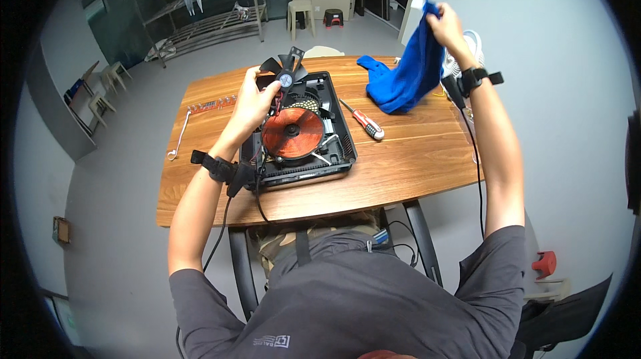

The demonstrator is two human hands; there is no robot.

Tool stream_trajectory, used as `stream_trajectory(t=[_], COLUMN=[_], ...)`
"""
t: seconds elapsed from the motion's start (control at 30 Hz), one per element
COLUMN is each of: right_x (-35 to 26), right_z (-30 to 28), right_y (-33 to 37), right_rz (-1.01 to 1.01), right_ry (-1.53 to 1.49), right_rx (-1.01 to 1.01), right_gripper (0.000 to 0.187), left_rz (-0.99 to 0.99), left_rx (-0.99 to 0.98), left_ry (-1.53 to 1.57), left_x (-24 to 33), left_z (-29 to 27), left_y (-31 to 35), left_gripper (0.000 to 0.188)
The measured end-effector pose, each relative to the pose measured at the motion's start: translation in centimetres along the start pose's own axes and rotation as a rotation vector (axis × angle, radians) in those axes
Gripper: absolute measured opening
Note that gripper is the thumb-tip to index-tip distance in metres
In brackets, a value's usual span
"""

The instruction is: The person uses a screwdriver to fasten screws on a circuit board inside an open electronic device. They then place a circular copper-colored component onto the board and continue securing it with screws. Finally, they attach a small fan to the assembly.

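My left hand [255,100] is closed on a black cooling fan [291,65], held tilted above an opened induction cooker base [344,139]. A round copper coil [294,133] lies in that black housing, with thin wires near it. At the upper right my right hand [447,25] pinches a blue cloth [410,69] by its top corner. The cloth hangs down, and its lower part reaches the tabletop. Between the housing and the cloth lies a red and white screwdriver [369,125], touched by neither hand.
The wooden table [414,159] carries a narrow strip of small parts [212,104] and a white cord [179,135] at left. White items [472,45] stand at its right edge. Black cables run from both wristbands. Beyond are a metal rack [214,32] and stools [300,12].
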State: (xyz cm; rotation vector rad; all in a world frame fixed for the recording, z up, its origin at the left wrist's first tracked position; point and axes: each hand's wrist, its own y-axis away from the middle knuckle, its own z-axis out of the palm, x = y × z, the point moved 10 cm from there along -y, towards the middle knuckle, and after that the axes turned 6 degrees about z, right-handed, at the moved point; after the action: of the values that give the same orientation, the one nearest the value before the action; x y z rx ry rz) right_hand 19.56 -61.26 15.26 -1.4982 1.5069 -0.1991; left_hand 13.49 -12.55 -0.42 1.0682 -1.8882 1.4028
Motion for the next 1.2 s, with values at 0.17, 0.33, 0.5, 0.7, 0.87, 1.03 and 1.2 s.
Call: stream_trajectory(t=[0.17, 0.33, 0.5, 0.7, 0.87, 1.03, 1.2], right_x=[4.8, 13.2, 6.1, -9.8, -20.5, -20.2, -20.3], right_z=[8.2, 12.3, 13.9, 13.1, 15.4, 18.7, 20.0], right_y=[8.2, 14.0, 15.8, 16.6, 20.6, 20.6, 19.6], right_rz=[0.079, 0.094, 0.076, -0.304, -0.519, -0.628, -0.574], right_ry=[0.119, 0.055, 0.155, 0.075, -0.129, -0.055, -0.083], right_rx=[-0.386, -0.590, -0.668, -0.682, -0.867, -0.827, -0.779], right_gripper=[0.028, 0.026, 0.035, 0.052, 0.059, 0.048, 0.038], left_rz=[-0.092, -0.192, -0.036, -0.147, -0.137, -0.189, -0.111], left_rx=[-0.082, -0.177, -0.179, -0.369, -0.467, -0.616, -0.635], left_ry=[-0.081, 0.030, -0.010, -0.009, -0.087, -0.034, -0.111], left_x=[-0.9, -2.3, -2.5, -1.3, -3.5, -3.7, -5.9], left_z=[-2.2, -0.8, -2.2, 0.5, 0.9, 2.2, 2.2], left_y=[0.7, 0.8, 0.8, -0.1, -1.9, -2.9, -5.3], left_gripper=[0.044, 0.042, 0.047, 0.047, 0.050, 0.053, 0.052])
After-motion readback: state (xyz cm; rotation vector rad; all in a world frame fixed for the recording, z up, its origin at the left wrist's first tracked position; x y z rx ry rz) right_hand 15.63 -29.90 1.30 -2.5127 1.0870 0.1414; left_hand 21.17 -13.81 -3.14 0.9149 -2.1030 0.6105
